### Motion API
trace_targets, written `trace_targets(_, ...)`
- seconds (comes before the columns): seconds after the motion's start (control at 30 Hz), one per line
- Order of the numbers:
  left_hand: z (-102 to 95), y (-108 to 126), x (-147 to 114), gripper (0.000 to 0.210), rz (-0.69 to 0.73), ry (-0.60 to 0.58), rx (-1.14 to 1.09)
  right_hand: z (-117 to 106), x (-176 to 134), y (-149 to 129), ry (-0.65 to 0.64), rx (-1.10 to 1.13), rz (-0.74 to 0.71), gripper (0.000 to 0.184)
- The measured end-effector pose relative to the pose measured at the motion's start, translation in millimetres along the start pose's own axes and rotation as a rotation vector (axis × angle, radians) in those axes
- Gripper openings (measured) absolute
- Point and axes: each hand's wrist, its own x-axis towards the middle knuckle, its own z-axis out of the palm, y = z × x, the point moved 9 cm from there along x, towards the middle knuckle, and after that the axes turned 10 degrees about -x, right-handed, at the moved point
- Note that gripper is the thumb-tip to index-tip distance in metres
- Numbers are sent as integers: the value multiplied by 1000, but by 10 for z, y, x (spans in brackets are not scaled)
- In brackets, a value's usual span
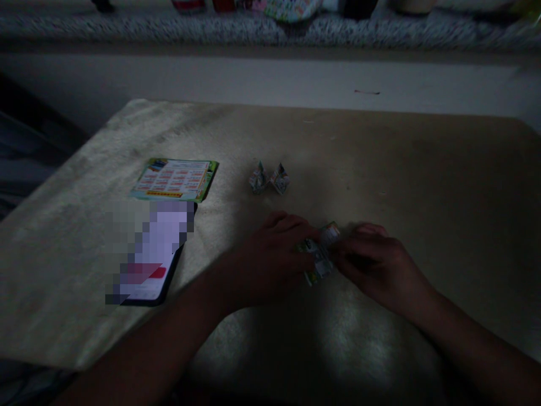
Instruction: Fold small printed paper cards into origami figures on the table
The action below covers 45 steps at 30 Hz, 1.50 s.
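A small folded piece of printed paper (322,266) lies on the table between my two hands. From its left side my left hand (274,256) holds it, fingers closed on its edge. My right hand (372,254) pinches the right side, and its fingertips are dim and partly hidden. Beyond my left hand stands a folded paper shape (269,179) with pointed tips, made of similar printed paper.
At the left lies a phone (158,254) with its screen lit, partly pixelated. Just behind it is a printed card (175,179) with a green border. A speckled stone ledge (236,28) holding several items runs along the back, above the white wall (253,79).
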Motion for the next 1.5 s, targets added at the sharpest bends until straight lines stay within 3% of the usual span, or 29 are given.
trace_targets(0.43,79,-43,-22,22,-26,-80,-59,126,-31,32,-190,-57,-9,11)
trace_targets(1.07,93,-60,-16,22,-58,-116,-55,131,-21,47,-209,-47,39,12)
trace_targets(1.5,94,-96,-1,22,-67,-64,-134,143,-28,44,-195,-73,82,19)
